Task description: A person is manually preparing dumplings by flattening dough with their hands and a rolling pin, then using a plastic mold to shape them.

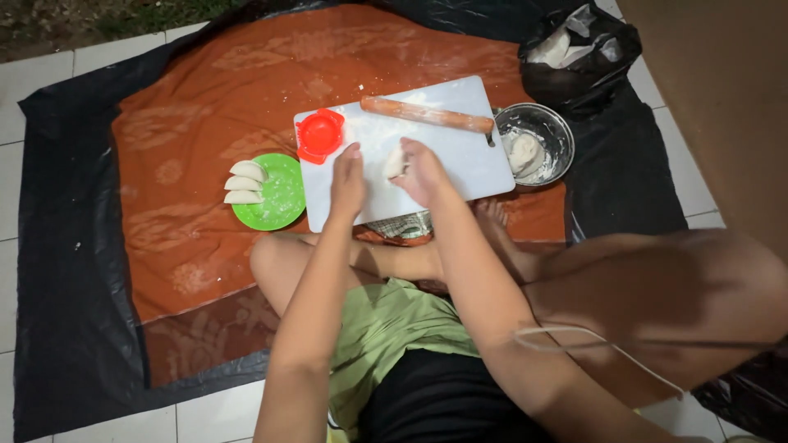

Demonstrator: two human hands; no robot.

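White dough piece (395, 162) sits pinched in the right hand (424, 174), fingers curled around it, above the near-centre of the white cutting board (484, 168). Left hand (347, 182) rests flat on the board just beside it, fingers extended, grasping nothing, probably steadying the board. Red dumpling press (319, 135) lies on the board's far-left corner; rolling pin (427, 114) lies along the far edge, leaving the centre open. Green plate (283, 197) with three folded dumplings (245, 183) sits left; steel bowl (554, 131) of dough sits right, within reach.
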